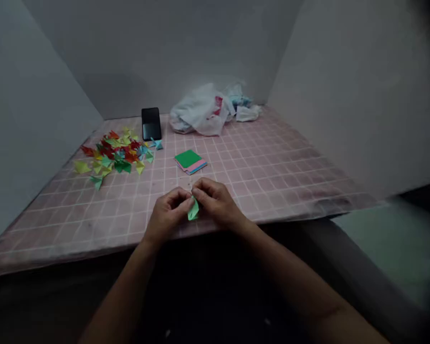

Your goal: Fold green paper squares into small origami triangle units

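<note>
Left fingers (185, 205) and right fingers (201, 195): pinching light-green folded paper piece (192, 211) | apparently mid-fold; calls for fine, steady pinch | square coloured-paper stack (188, 158) beyond fingers

Grn paper (193, 209); pink cloth (258, 177), prob. white grid.

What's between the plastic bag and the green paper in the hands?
Head view: a stack of square paper, green on top, lies on the cloth between the plastic bag and the green paper.
</note>
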Motion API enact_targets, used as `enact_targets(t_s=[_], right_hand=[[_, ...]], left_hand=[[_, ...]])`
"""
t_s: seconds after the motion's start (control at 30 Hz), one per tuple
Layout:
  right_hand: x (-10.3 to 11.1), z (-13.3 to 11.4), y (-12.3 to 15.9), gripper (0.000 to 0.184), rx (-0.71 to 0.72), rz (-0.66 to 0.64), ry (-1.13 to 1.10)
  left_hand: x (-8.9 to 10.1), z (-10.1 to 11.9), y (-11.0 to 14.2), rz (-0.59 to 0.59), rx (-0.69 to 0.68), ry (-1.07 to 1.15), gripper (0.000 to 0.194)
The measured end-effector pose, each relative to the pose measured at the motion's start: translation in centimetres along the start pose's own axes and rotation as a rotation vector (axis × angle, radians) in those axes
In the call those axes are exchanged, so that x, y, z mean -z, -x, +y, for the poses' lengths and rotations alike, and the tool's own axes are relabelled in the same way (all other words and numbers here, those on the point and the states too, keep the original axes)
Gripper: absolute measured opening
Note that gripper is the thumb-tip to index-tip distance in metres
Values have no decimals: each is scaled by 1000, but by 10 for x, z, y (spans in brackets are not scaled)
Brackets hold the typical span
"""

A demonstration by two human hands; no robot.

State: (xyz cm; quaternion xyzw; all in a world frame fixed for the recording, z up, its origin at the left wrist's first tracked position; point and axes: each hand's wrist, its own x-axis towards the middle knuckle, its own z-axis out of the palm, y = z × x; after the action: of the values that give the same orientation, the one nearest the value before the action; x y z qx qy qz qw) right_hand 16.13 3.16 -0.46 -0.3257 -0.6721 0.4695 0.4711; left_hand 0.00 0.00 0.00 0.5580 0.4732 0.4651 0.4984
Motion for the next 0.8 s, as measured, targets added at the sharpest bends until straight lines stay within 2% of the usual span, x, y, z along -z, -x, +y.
enact_targets(t_s=[0.17,0.43,0.6,0.8], right_hand=[[1,0,1,29,-102,-42,-146],[1,0,3,27,-59,-41,-27],[1,1,4,36,-119,-48,-193],[2,-1,4,23,-115,-80,-219]], left_hand=[[1,-2,0,14,-27,17,19],[0,-2,0,-14,-39,4,14],[1,-3,0,-40,-10,62,17],[2,-5,0,-11,-4,90,17]])
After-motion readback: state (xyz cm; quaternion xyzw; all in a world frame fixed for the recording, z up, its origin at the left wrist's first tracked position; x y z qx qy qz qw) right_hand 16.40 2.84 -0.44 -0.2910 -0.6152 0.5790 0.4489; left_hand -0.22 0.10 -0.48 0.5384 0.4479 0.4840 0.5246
